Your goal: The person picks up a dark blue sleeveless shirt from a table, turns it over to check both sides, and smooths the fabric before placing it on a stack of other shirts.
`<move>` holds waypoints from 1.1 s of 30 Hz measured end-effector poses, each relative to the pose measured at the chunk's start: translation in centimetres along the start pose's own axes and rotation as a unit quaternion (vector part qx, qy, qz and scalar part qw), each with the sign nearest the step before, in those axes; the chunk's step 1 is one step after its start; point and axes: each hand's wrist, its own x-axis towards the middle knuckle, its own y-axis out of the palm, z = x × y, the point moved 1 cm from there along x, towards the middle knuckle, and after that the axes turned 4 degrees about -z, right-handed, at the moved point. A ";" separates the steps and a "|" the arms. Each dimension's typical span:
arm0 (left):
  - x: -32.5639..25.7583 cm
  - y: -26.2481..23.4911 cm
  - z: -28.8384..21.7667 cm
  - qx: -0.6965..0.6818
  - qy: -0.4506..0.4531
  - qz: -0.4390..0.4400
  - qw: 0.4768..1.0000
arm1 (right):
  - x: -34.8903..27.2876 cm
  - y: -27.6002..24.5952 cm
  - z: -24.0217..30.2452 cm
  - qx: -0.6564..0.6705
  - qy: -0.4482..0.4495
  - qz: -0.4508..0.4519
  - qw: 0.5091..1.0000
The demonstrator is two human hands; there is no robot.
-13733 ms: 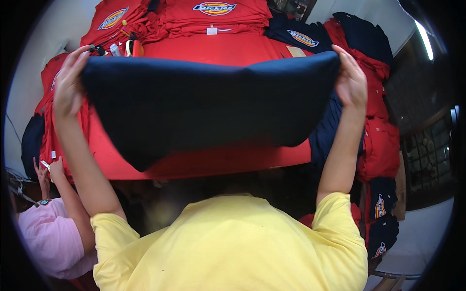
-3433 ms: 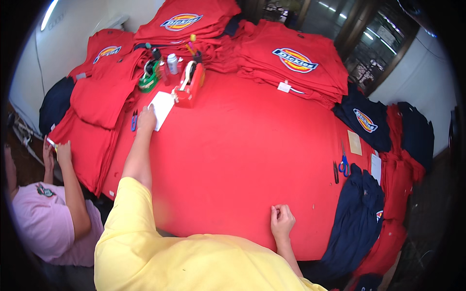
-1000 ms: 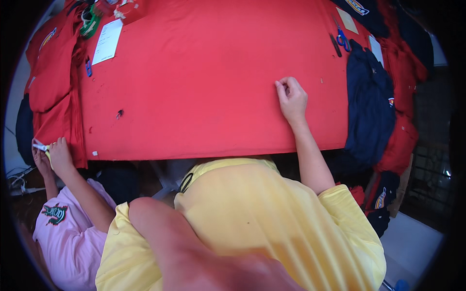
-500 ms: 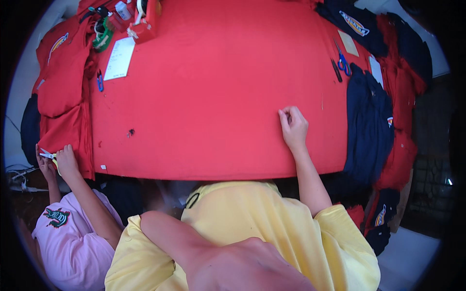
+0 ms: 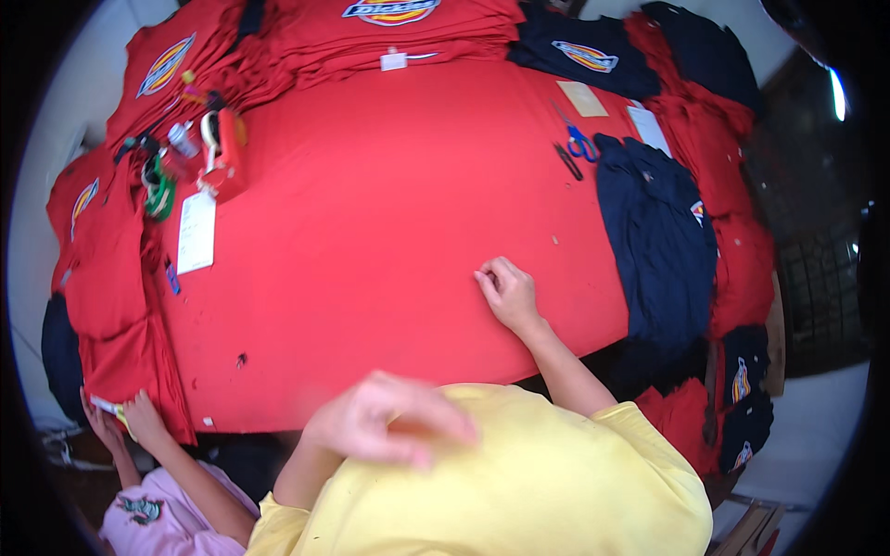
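The left hand (image 5: 389,419), blurred, is at the lower middle of the frame in front of the yellow shirt (image 5: 528,468) the person wears; its grip is open, thumb apart from the fingers. The right hand (image 5: 507,292), right of centre, rests on the red tabletop (image 5: 389,241) with its grip closed, fingers curled in. Right of it lies a navy shirt (image 5: 660,246), rumpled, along the tabletop's right edge. Above that are blue scissors (image 5: 581,146), with black snips (image 5: 567,161) just beside them. At left, a white paper (image 5: 197,233) lies below a red tape dispenser (image 5: 225,156). In the lower left corner, a co-worker in pink (image 5: 171,510) holds other scissors (image 5: 109,407) at a red garment (image 5: 139,375).
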 end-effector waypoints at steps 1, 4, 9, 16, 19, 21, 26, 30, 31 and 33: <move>1.0 -0.6 1.2 0.139 -0.079 -0.087 0.983 | 0.3 -0.3 -0.3 0.011 0.020 0.013 1.000; 1.1 -3.0 8.0 0.518 -0.148 -0.199 0.818 | 2.8 -2.7 -4.4 0.043 0.048 -0.065 0.996; -0.1 -4.1 13.8 0.693 -0.121 -0.206 0.681 | 9.8 -16.5 -13.6 -0.223 0.062 -0.317 0.920; -0.3 -4.6 14.0 0.675 -0.112 -0.219 0.696 | 8.1 -25.6 -23.3 -0.333 0.335 -0.316 0.822; 0.0 -4.8 14.4 0.666 -0.094 -0.214 0.708 | 6.3 -29.4 -26.5 -0.231 0.324 -0.312 0.863; -0.6 -4.6 14.2 0.672 -0.103 -0.231 0.696 | 6.5 -26.5 -22.8 -0.344 0.339 -0.274 0.832; -0.3 -4.6 14.1 0.667 -0.091 -0.231 0.703 | 4.5 -27.7 -21.6 -0.337 0.416 -0.221 0.815; -0.3 -5.1 13.6 0.588 -0.127 -0.232 0.764 | 5.7 -27.2 -15.9 -0.343 0.276 -0.329 0.835; 0.0 -4.8 12.9 0.468 -0.159 -0.260 0.829 | 6.4 -25.2 -11.4 -0.306 0.239 -0.305 0.869; 1.4 -4.1 11.3 0.199 -0.207 -0.293 0.912 | 5.9 -20.2 -3.4 -0.228 0.137 -0.239 0.934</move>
